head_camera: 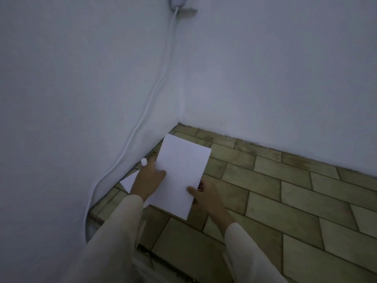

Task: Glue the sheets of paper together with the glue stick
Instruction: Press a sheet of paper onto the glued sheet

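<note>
Both hands are clamped on one sheet. The right hand (207, 196) pinches the near right edge of the top sheet (181, 172) with its thumb on top, and the left hand (148, 177) pinches the left edge. A second sheet (129, 181) lies on the tiled floor (285, 201), mostly hidden under the left hand, so the top sheet could land askew and bond crooked. A white cap at the left fingertips is probably the glue stick (144, 161), though I can't tell whether it is held. It could get knocked toward the cable (140, 121) running down the wall (81, 99).

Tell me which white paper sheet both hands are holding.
The rectangular white paper sheet on top, left hand and right hand at its edges; the other white sheet lies underneath, only a corner showing.
</note>
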